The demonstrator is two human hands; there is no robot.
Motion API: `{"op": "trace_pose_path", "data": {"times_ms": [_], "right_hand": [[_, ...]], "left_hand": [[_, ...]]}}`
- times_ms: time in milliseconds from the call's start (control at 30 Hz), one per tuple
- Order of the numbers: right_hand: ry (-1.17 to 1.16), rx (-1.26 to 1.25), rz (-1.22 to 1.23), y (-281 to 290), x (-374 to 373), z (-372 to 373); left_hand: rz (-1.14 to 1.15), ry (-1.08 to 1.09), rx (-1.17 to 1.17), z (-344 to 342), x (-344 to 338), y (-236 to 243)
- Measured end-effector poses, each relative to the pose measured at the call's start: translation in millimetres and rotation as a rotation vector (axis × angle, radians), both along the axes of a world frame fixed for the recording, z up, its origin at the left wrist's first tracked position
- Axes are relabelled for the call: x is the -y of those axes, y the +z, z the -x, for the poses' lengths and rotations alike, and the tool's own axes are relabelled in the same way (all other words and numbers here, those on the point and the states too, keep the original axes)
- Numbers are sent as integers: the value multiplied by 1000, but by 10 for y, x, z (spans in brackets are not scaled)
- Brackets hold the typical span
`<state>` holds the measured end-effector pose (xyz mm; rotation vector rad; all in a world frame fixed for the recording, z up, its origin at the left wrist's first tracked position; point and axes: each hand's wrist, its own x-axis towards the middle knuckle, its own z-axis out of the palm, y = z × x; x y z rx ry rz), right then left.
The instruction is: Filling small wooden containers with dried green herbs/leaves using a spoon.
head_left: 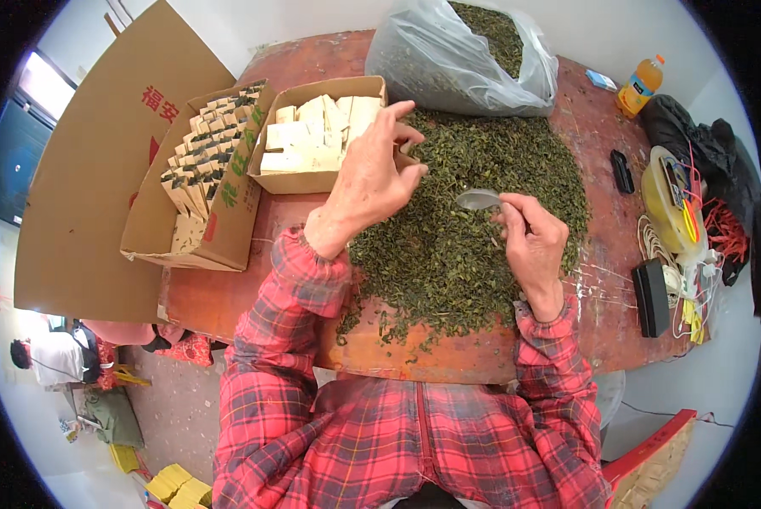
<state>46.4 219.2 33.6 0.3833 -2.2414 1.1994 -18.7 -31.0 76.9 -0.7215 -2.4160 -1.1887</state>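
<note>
My right hand (535,246) is closed round the handle of a metal spoon (478,199), whose bowl hangs over a wide heap of dried green leaves (457,280) that looks like loose tea. My left hand (372,174) is raised above the heap's left side, index finger stretched out. Its thumb and other fingers pinch a small tan paper bag (404,158), mostly hidden by the hand. Beside that hand stands a low carton (300,182) of flat, pale paper bags (313,131). Further left, a taller carton (232,212) holds rows of upright bags with dark leaves at their tops (207,153).
A clear plastic sack (436,72) of leaves stands at the back of the red table (601,237). At right are an orange drink bottle (640,86), a black case (650,297), cords and a yellowish container (665,199). A large cardboard flap (92,187) rises at left.
</note>
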Motion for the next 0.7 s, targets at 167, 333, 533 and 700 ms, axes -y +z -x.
{"op": "trace_pose_path", "data": {"times_ms": [167,333,533,700], "right_hand": [[16,-70,3,111,1,-47],[43,-65,-3,221,36,-93],[70,-112,-20,243,96,-83],[70,-202,-108,300,125,-45]], "left_hand": [[-98,-167,283,-277,-107,-206],[-112,-196,434,-244,-86,-392],[-29,-196,327,-170,-1,-576],[46,-220,313,-183,11,-593]]}}
